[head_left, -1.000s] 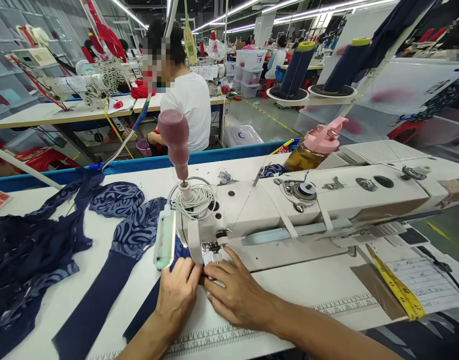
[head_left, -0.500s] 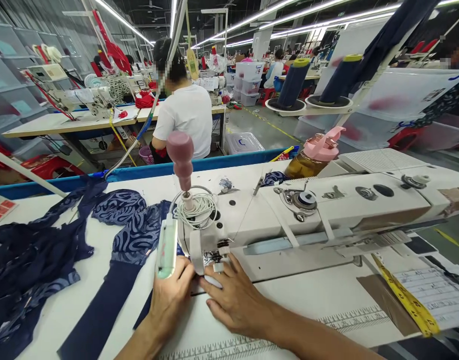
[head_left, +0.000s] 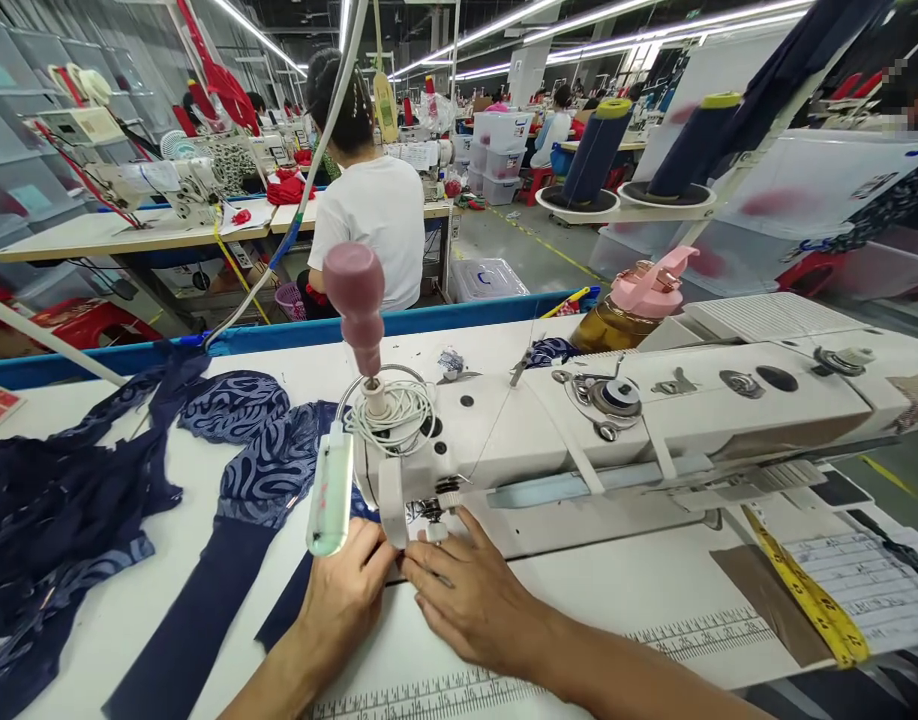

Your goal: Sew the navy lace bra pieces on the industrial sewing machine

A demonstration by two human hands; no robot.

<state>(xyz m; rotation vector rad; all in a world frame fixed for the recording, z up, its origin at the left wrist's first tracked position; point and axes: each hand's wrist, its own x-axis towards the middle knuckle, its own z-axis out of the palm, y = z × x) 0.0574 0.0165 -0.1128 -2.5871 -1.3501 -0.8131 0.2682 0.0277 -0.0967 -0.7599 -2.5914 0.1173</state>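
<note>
My left hand and my right hand rest side by side on the white table, just in front of the needle of a white sewing machine. The fingertips of both hands press down on a navy fabric piece under the presser foot. My left fingers are curled against the cloth; my right fingers lie flatter, pointing left toward the needle. A pale green lamp hangs on the machine head just above my left hand.
A heap of navy patterned lace lies at the left of the table. A pink-lidded bottle stands behind the machine. A yellow tape measure lies at the right. A person in a white shirt sits at another table ahead.
Both hands stay at the needle with only slight shifts of the fingers. The head camera has wobbled a little.
</note>
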